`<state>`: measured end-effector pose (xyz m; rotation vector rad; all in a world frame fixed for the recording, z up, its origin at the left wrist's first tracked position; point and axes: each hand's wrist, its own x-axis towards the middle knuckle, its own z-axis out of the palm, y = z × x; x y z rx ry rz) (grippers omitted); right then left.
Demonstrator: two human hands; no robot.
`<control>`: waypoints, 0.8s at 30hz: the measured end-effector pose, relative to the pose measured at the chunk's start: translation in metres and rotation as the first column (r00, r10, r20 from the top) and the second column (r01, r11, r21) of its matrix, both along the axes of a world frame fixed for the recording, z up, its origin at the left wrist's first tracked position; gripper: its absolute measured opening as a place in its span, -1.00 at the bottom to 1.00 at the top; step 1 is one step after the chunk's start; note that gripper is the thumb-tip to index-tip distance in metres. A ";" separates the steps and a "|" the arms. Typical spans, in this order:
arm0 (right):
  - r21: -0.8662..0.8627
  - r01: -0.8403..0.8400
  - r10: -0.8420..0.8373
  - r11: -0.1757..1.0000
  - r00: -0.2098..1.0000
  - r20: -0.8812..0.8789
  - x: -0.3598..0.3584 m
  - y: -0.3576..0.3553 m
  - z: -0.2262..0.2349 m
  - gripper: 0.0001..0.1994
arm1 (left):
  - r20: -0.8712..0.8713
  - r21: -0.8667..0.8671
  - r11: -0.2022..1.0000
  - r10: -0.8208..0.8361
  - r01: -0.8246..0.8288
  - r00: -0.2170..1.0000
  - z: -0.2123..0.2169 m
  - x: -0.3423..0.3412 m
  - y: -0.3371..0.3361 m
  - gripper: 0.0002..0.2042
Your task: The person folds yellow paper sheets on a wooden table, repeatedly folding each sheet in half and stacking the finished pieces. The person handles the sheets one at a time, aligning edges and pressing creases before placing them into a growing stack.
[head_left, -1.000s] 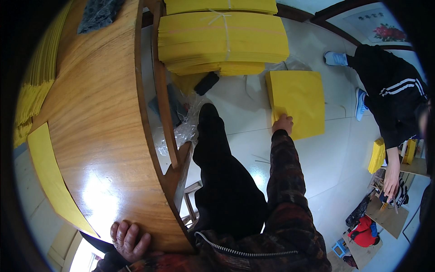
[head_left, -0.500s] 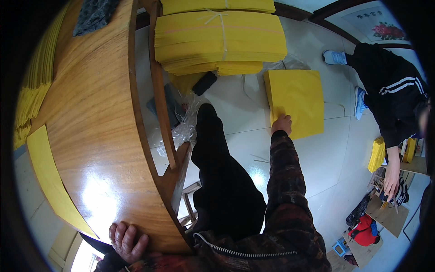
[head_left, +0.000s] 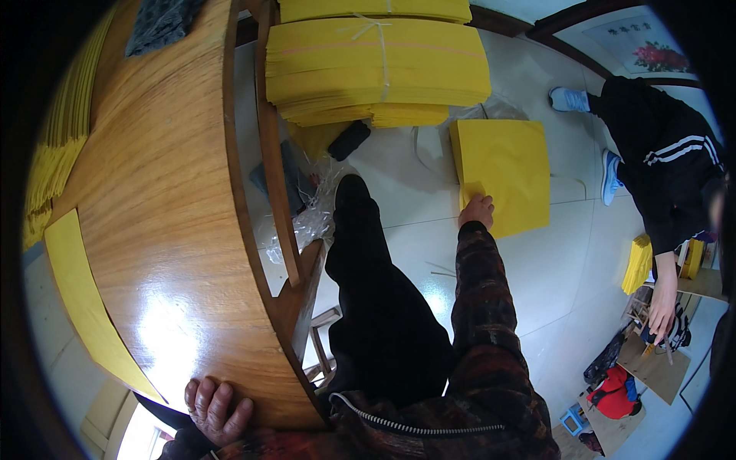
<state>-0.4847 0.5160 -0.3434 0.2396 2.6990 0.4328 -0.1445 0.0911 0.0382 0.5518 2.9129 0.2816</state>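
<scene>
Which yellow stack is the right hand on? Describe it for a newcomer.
Right of the table is the pale floor. There, below and right of the tied bundle in the picture, is a yellow stack, the right hand at its lower left corner. Unlike the bundle, it shows a broad top and no tie.

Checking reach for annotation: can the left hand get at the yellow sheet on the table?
Probably yes: the left hand rests on the wooden table, close to the near end of the yellow sheet, and nothing visible blocks the gap.
</scene>
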 end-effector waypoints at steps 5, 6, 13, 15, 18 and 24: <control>0.002 -0.022 0.022 1.000 0.999 0.033 -0.007 0.001 -0.003 -0.75 | 0.007 0.012 0.999 0.047 -0.047 0.999 0.000 0.003 0.001 -0.57; 0.017 -0.022 0.021 1.000 0.999 0.034 -0.008 0.001 -0.002 -0.74 | 0.013 -0.017 0.999 0.031 -0.031 0.999 0.000 0.003 0.000 -0.61; 0.021 0.021 -0.022 1.000 0.997 0.079 -0.009 -0.005 0.010 -0.65 | 0.019 -0.010 1.000 0.021 -0.021 1.000 0.000 0.005 -0.003 -0.70; 0.026 0.038 -0.040 0.999 0.998 0.057 -0.005 -0.005 0.013 -0.60 | 0.010 -0.016 1.000 0.006 -0.006 1.000 0.000 0.006 -0.003 -0.70; 0.039 0.079 -0.077 0.996 0.995 -0.058 0.000 -0.004 0.011 -0.50 | -0.001 -0.019 1.000 -0.016 0.016 1.000 -0.002 0.006 -0.004 -0.71; -0.045 0.150 -0.152 0.988 0.986 -0.065 -0.008 -0.001 0.005 -0.38 | -0.019 -0.023 1.000 -0.016 0.016 1.000 -0.004 0.007 -0.006 -0.70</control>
